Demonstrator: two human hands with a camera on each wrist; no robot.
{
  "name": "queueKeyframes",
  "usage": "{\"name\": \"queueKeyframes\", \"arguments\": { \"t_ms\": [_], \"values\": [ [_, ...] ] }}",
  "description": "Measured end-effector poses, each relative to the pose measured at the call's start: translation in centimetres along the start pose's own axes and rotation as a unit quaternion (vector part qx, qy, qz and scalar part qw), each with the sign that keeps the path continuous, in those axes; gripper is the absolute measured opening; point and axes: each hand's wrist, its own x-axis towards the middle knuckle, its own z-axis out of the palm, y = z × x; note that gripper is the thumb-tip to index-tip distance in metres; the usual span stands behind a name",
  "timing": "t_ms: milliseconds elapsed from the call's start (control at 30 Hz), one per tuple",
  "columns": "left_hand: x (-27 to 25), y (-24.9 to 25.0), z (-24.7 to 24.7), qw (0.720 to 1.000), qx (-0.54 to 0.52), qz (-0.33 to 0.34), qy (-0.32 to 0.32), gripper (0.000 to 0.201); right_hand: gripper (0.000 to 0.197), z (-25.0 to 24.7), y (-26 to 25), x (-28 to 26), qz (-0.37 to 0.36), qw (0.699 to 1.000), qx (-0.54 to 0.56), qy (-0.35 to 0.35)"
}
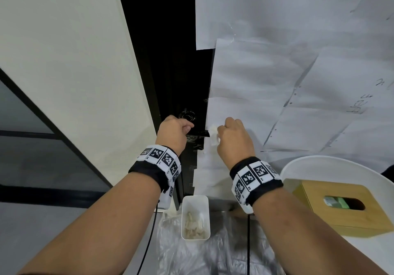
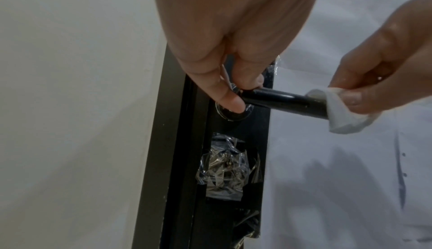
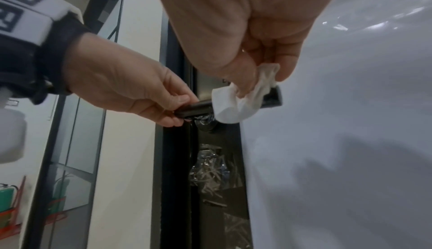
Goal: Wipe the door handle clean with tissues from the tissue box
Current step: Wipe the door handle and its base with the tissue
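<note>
A black lever door handle (image 2: 284,102) (image 1: 199,133) (image 3: 198,108) sticks out of the dark door edge. My left hand (image 1: 173,132) (image 2: 230,92) (image 3: 149,97) pinches the handle near its round base. My right hand (image 1: 231,137) (image 3: 257,64) pinches a crumpled white tissue (image 2: 339,112) (image 3: 238,103) (image 1: 213,135) wrapped over the handle's free end. The wooden tissue box (image 1: 341,206), with a dark oval slot, stands at the lower right in the head view.
The tissue box sits on a round white table (image 1: 302,166). A small white bin (image 1: 195,217) with crumpled tissues stands on clear plastic sheeting below the handle. White paper sheets (image 1: 298,61) cover the door. Crinkled plastic wraps the lock (image 2: 224,168) under the handle.
</note>
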Motion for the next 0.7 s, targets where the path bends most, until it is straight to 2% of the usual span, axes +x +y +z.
{"name": "queueKeyframes", "arguments": {
  "t_ms": [100, 167, 267, 400, 500, 567, 700],
  "values": [
    [0.2, 0.3, -0.3, 0.999, 0.016, -0.017, -0.024, 0.026, 0.019, 0.2, -1.9, -0.1, -0.032, 0.999, -0.013, -0.001],
    [-0.1, 0.2, -0.1, 1.000, 0.014, 0.004, -0.002, 0.024, 0.020, 0.6, -2.7, 0.0, -0.057, 0.998, -0.015, -0.006],
    [-0.3, 0.0, 0.1, 1.000, 0.007, 0.007, 0.005, 0.023, 0.023, 0.4, -1.6, 0.0, -0.055, 0.998, -0.017, 0.001],
    [-0.1, -0.1, 0.1, 1.000, -0.004, 0.010, 0.006, 0.022, 0.026, 0.8, 1.2, -0.8, 0.013, 1.000, 0.004, 0.017],
    [-0.3, -0.3, 0.3, 1.000, -0.005, 0.017, 0.020, 0.022, 0.028, 1.3, 2.5, -0.9, 0.116, 0.988, 0.099, 0.016],
    [-0.2, -0.3, 0.4, 1.000, -0.005, 0.017, 0.021, 0.022, 0.022, 1.9, 2.9, -0.8, 0.207, 0.957, 0.203, -0.005],
    [-0.2, -0.6, 0.6, 0.999, -0.006, 0.024, 0.029, 0.021, 0.019, 3.0, 2.1, -0.9, 0.351, 0.824, 0.444, 0.022]
  ]
}}
